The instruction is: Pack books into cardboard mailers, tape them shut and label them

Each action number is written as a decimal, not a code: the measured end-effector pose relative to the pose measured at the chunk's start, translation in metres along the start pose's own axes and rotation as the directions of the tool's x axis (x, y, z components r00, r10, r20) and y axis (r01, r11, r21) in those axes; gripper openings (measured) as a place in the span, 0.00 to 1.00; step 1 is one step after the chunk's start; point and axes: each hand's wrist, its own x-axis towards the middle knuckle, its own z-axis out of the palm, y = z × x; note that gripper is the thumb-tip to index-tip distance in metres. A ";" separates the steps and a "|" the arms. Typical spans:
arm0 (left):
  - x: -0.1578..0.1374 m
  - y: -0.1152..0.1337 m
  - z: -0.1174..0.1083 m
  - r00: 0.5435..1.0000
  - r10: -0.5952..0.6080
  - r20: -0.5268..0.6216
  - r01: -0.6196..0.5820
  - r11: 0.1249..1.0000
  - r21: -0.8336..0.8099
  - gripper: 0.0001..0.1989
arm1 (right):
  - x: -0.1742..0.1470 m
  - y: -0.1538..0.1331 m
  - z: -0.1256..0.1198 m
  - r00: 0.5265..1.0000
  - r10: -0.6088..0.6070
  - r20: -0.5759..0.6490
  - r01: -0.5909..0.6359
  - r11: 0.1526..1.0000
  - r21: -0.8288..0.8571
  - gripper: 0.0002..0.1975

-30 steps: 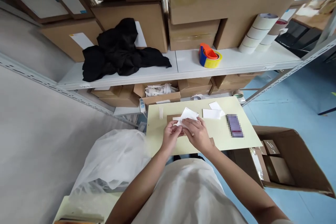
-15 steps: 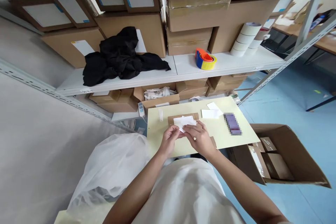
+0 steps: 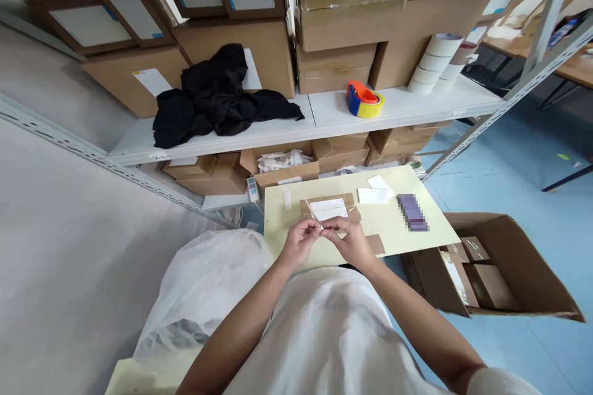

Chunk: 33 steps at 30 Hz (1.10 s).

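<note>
My left hand (image 3: 298, 243) and my right hand (image 3: 351, 244) meet over the near side of the table, fingertips pinched together. Between them they hold a thin white paper slip (image 3: 314, 213), seen almost edge-on. Just beyond the fingers a flat brown cardboard box (image 3: 355, 215) lies on the pale yellow table (image 3: 278, 231). On its top is a white label (image 3: 331, 207). A small piece of cardboard (image 3: 376, 244) rests to the right of my right hand, near the table's front edge.
White cards (image 3: 373, 195) and a pixelated purple item (image 3: 412, 212) lie at the table's right. An open carton (image 3: 523, 259) with smaller boxes stands on the floor. The shelf (image 3: 324, 112) behind bears black cloth (image 3: 210, 99), a tape dispenser (image 3: 364, 100) and tape rolls (image 3: 433, 65).
The paper in my hands has turned from lying broad side up to nearly edge-on. The labelled top of the box now shows beyond my fingers. The view has shifted slightly.
</note>
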 end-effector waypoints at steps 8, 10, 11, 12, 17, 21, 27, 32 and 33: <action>-0.004 0.010 -0.010 0.986 0.130 0.107 -0.160 0.920 0.358 0.12 | -0.002 -0.001 -0.003 0.992 0.093 0.084 -0.100 0.992 0.084 0.10; -0.004 0.011 -0.010 0.980 0.125 0.152 -0.176 0.906 0.386 0.12 | -0.003 0.002 -0.003 0.984 0.153 0.088 -0.164 0.978 0.128 0.09; -0.004 0.011 -0.009 0.978 0.121 0.170 -0.179 0.903 0.390 0.11 | -0.003 0.004 -0.002 0.980 0.181 0.086 -0.192 0.970 0.150 0.09; -0.002 0.011 -0.008 0.976 0.118 0.183 -0.182 0.902 0.391 0.11 | -0.003 0.006 -0.002 0.975 0.205 0.080 -0.216 0.962 0.164 0.09; 0.006 0.002 -0.006 0.977 0.102 0.188 -0.168 0.909 0.381 0.09 | 0.002 0.019 0.002 0.957 0.284 0.062 -0.290 0.941 0.172 0.07; 0.017 -0.011 -0.008 0.992 -0.025 0.127 -0.009 0.964 0.267 0.11 | 0.009 0.030 0.000 0.936 0.347 0.054 -0.348 0.894 0.282 0.09; 0.054 -0.015 -0.038 0.981 -0.172 0.092 0.142 0.953 0.267 0.11 | 0.020 0.058 -0.018 0.886 0.462 -0.046 -0.400 0.811 0.428 0.08; 0.110 -0.014 -0.093 0.982 -0.188 0.005 0.172 0.909 0.379 0.08 | 0.031 0.080 -0.045 0.793 0.590 -0.151 -0.452 0.736 0.504 0.08; 0.123 -0.015 -0.104 0.982 -0.184 -0.038 0.184 0.901 0.392 0.07 | 0.033 0.082 -0.051 0.770 0.612 -0.178 -0.452 0.721 0.525 0.08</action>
